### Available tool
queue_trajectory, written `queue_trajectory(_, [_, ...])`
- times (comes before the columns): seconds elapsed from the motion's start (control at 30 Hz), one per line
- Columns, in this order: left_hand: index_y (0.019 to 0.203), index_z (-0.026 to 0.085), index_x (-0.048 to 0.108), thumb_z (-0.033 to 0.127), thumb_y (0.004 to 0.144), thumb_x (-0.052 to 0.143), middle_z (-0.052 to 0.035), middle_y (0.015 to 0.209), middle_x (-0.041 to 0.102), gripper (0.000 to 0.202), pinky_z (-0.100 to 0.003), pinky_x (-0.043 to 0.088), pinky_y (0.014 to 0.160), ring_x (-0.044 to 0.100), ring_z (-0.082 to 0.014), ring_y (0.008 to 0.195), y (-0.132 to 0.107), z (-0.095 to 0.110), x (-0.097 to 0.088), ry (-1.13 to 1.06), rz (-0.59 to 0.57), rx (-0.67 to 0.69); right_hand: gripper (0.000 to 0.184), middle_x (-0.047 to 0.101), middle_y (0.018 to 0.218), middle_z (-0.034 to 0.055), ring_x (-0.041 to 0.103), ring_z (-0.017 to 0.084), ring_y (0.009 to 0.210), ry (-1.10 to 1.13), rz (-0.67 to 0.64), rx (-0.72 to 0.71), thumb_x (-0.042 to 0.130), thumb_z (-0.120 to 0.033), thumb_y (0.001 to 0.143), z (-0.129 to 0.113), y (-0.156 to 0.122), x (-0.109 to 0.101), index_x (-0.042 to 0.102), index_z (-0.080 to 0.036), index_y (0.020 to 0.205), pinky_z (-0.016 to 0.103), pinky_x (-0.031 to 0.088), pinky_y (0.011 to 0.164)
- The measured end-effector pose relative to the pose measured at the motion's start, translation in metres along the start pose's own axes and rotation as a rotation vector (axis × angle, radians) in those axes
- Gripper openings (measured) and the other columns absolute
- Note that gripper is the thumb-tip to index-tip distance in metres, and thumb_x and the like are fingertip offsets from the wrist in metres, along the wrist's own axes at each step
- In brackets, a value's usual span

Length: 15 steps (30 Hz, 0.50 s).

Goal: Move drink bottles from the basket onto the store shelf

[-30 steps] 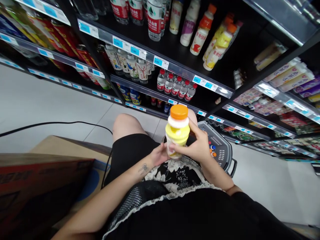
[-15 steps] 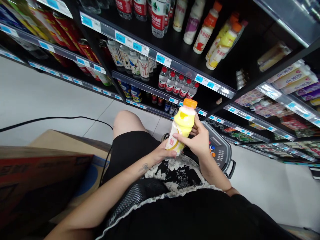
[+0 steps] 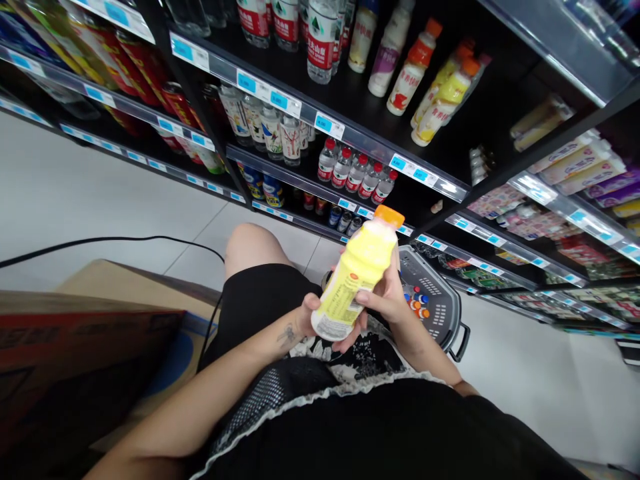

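Observation:
A yellow drink bottle (image 3: 356,273) with an orange cap lies tilted in front of me, cap pointing up and to the right toward the shelves. My left hand (image 3: 313,319) cups its bottom end, fingers curled under the base. My right hand (image 3: 387,297) grips the bottle's upper body from the right side, thumb across the label. Both hands are closed on the bottle above my lap.
Black store shelves (image 3: 350,137) with blue price tags hold water bottles, cans and similar yellow and orange-capped bottles (image 3: 440,100). A grey shopping basket (image 3: 437,310) with small items sits on the floor right of my knee. A cardboard box (image 3: 95,333) and a black cable (image 3: 100,241) lie at left.
The bottle has tipped from upright to slanted, its cap now leaning away toward the shelves and its base turned toward me. Both hands stayed on it.

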<state>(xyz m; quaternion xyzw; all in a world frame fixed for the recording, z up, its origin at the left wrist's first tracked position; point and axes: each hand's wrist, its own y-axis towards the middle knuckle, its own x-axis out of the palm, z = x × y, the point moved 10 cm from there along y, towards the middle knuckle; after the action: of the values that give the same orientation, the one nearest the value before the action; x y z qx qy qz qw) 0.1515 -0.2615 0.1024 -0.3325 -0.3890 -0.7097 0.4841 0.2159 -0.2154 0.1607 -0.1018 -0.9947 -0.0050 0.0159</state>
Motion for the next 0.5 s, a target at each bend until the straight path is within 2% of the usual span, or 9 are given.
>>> queue_trajectory(0.07, [0.101, 0.015, 0.075, 0.088, 0.056, 0.071, -0.0120, 0.071, 0.073, 0.086, -0.028, 0.042, 0.044, 0.063, -0.0225, 0.055, 0.002, -0.003, -0.005, -0.012, 0.022, 0.012, 0.139, 0.053, 0.155, 0.0144, 0.062, 0.034, 0.133, -0.056, 0.095, -0.057, 0.088, -0.071, 0.063, -0.012, 0.000, -0.006, 0.005, -0.032, 0.167, 0.049, 0.059, 0.105])
queue_trajectory(0.2, [0.101, 0.015, 0.071, 0.088, 0.064, 0.068, -0.0126, 0.074, 0.073, 0.083, -0.025, 0.041, 0.043, 0.067, -0.0236, 0.062, 0.003, -0.001, -0.018, 0.017, 0.142, 0.074, 0.149, 0.058, 0.148, 0.0169, 0.053, 0.037, 0.143, -0.170, 0.193, -0.121, 0.098, -0.065, 0.049, -0.030, -0.003, -0.012, 0.016, -0.027, 0.166, 0.049, 0.053, 0.114])
queue_trajectory(0.37, [0.100, 0.013, 0.072, 0.089, 0.063, 0.068, -0.0142, 0.075, 0.074, 0.085, -0.026, 0.043, 0.045, 0.066, -0.0239, 0.062, 0.003, -0.004, -0.012, 0.036, 0.115, 0.044, 0.146, 0.065, 0.139, 0.0162, 0.048, 0.038, 0.147, -0.218, 0.192, -0.118, 0.097, -0.068, 0.048, -0.036, -0.007, -0.012, 0.023, -0.026, 0.165, 0.051, 0.050, 0.118])
queue_trajectory(0.5, [0.101, 0.012, 0.074, 0.088, 0.060, 0.071, -0.0143, 0.077, 0.074, 0.086, -0.028, 0.044, 0.046, 0.067, -0.0251, 0.063, 0.001, -0.006, -0.013, 0.036, 0.113, 0.037, 0.143, 0.069, 0.132, 0.0147, 0.055, 0.037, 0.142, -0.193, 0.154, -0.113, 0.097, -0.068, 0.050, -0.037, -0.006, -0.007, 0.025, -0.024, 0.165, 0.049, 0.050, 0.118])
